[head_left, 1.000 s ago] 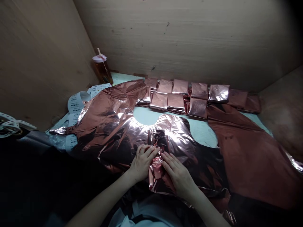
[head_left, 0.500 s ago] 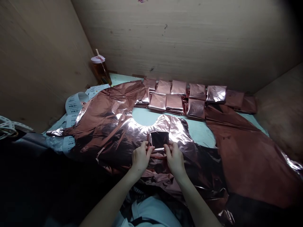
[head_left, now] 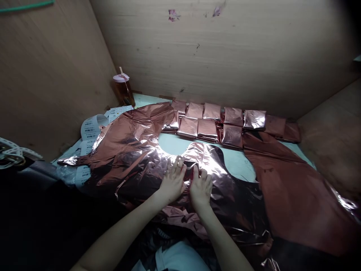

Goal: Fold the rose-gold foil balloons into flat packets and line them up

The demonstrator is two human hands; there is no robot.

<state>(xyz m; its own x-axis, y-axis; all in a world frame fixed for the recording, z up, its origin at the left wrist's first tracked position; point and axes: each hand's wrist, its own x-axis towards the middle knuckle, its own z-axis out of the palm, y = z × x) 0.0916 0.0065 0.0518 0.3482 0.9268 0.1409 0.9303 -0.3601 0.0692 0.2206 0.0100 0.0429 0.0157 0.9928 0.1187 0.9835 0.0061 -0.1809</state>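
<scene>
A small folded foil square (head_left: 191, 164) lies on a large flat, uninflated rose-gold foil balloon (head_left: 126, 146), mostly covered by my hands. Over its left side my left hand (head_left: 173, 182) presses down, palm low and fingers stretched forward. My right hand (head_left: 201, 188) lies opposite with its fingers extended across the right side. Neither hand is wrapped around anything. Behind them, folded foil packets (head_left: 207, 128) sit in two rows of stacks.
Another flat foil sheet (head_left: 293, 188) spreads to the right. A drink cup (head_left: 123, 90) with a straw stands in the back left corner, near a strip of barcode labels (head_left: 89, 130). Wooden panels (head_left: 225, 56) enclose the pale green tabletop (head_left: 239, 160) at the back and sides.
My hands have gone from pinching the folded square's near corners to lying flat over it, fingers reaching forward. The view has tilted up slightly.
</scene>
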